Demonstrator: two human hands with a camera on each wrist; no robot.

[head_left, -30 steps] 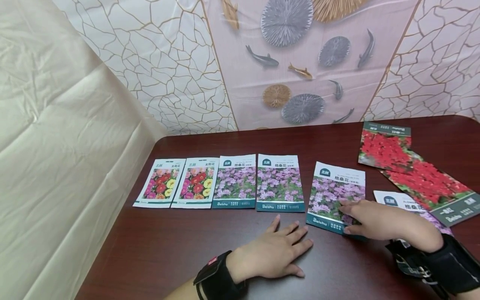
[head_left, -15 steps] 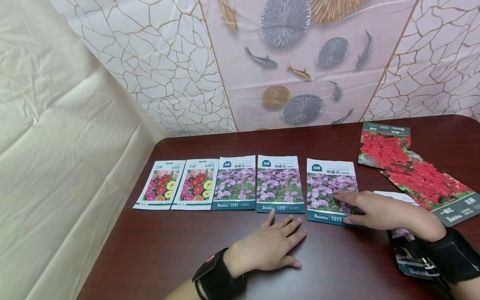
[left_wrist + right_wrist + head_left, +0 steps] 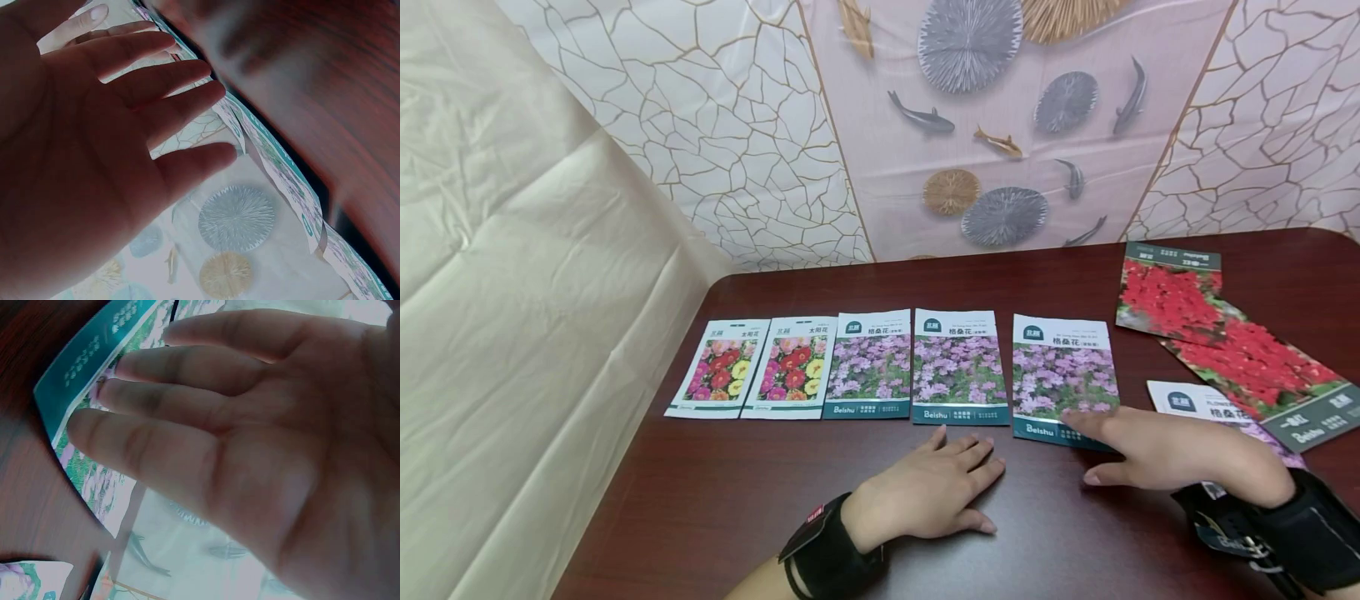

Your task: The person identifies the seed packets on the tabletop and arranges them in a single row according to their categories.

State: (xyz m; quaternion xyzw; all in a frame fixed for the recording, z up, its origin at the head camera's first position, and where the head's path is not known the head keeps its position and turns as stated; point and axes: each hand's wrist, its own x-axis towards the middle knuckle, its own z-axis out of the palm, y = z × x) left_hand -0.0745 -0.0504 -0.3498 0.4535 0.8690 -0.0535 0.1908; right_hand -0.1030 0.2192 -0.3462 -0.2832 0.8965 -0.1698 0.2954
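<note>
Four flower packets stand side by side on the table: two with mixed blooms (image 3: 721, 369) (image 3: 793, 369), two with purple blooms (image 3: 870, 367) (image 3: 959, 371). Right of a small gap lies a third purple packet (image 3: 1063, 375). My right hand (image 3: 1180, 450), fingers extended, reaches over its lower right edge; whether the fingertips touch it is unclear. In the right wrist view the palm (image 3: 262, 431) shows, fingers stretched before a packet (image 3: 94, 481). Just below the row my left hand (image 3: 925, 492) is spread palm down, holding nothing; its fingers (image 3: 169, 94) are straight in the left wrist view.
Another purple packet (image 3: 1198, 402) lies partly under the right forearm. Two red-flower packets (image 3: 1172, 296) (image 3: 1277, 367) overlap at the right. A dark packet (image 3: 1213, 533) is mostly covered by the right wrist strap. Patterned cloth (image 3: 760, 125) hangs behind the table (image 3: 700, 492).
The third purple packet has moved left and up and turned straighter, into line with the row. My right hand moved with it, then drew back toward its lower edge. My left hand shifted slightly left.
</note>
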